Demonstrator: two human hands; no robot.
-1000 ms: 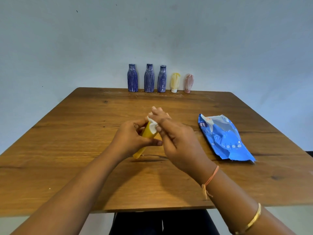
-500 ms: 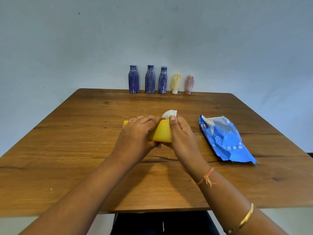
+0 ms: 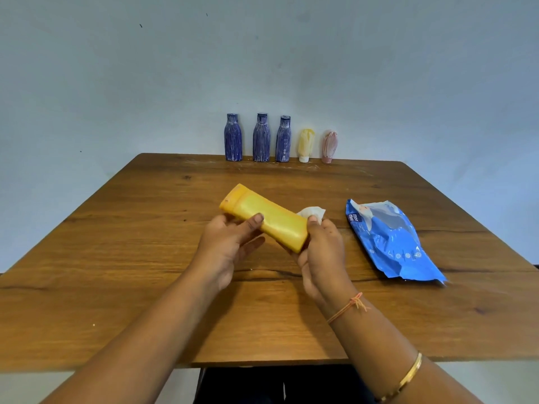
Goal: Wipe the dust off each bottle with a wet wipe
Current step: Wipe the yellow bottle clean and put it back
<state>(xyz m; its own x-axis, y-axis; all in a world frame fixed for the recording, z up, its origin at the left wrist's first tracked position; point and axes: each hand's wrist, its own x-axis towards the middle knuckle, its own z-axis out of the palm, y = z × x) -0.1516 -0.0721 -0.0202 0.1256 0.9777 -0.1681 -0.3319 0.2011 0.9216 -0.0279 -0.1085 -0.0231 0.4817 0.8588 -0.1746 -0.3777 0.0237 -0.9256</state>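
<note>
A yellow bottle (image 3: 269,217) lies tilted above the table's middle, cap end up and to the left. My left hand (image 3: 230,243) grips it near the middle, thumb on its front face. My right hand (image 3: 320,246) is at the bottle's flat lower end and pinches a crumpled white wet wipe (image 3: 312,212) against it. Along the far edge stand three dusty blue bottles (image 3: 261,138), a dusty yellow tube (image 3: 305,144) and a dusty pink tube (image 3: 329,146).
A blue wet wipe pack (image 3: 388,240) lies on the wooden table (image 3: 116,272) to the right of my hands. A pale wall rises right behind the row of bottles. The table's near edge runs under my forearms.
The bottle has been turned so its broad face shows and its cap end points up left. My left hand slid down its body; my right hand with the wipe moved to the lower end.
</note>
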